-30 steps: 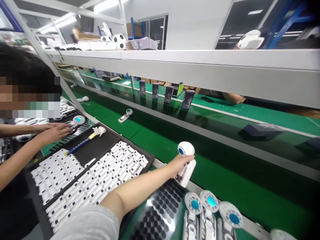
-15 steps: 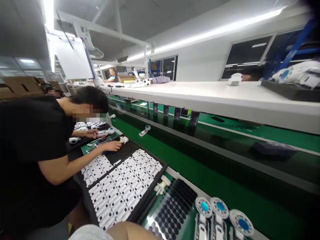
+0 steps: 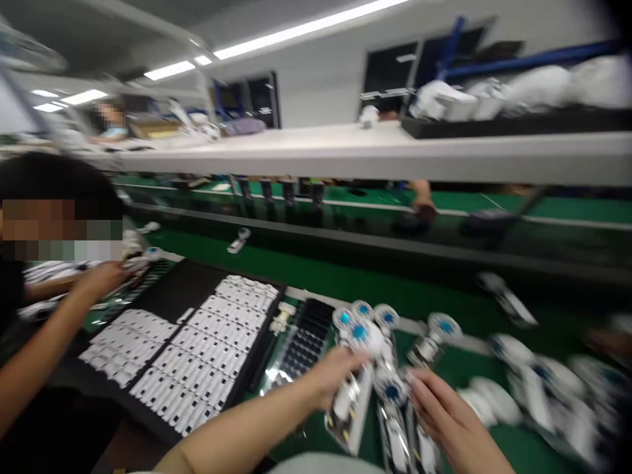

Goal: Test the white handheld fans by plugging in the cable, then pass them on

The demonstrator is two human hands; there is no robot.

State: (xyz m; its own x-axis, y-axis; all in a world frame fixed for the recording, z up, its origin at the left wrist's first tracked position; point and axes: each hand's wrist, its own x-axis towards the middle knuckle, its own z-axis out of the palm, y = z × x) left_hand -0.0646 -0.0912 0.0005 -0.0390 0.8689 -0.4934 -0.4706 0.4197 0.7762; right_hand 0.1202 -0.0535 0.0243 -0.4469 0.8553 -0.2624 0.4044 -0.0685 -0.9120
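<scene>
My left hand (image 3: 338, 372) is closed around an opened white handheld fan (image 3: 348, 411), its round head with a blue centre tilted up. My right hand (image 3: 449, 415) is just to the right, its fingers pressed together at the edge of a second fan (image 3: 392, 395) with a blue centre. Blur hides whether something small is between those fingertips. Several more opened fans stand or lie around both hands, and another fan (image 3: 439, 332) lies apart behind my right hand.
A black tray (image 3: 168, 283) of white casings is at my left, beside a sheet of dark round pads (image 3: 306, 342). A co-worker's arm (image 3: 64, 329) reaches in at far left. Blurred white fans (image 3: 543, 388) crowd the right. A green conveyor (image 3: 306, 263) runs behind, under a white shelf (image 3: 296, 148).
My view has swung right, bringing both my hands and more fans into sight. The co-worker's hand has left the tray. A forearm now shows under the shelf.
</scene>
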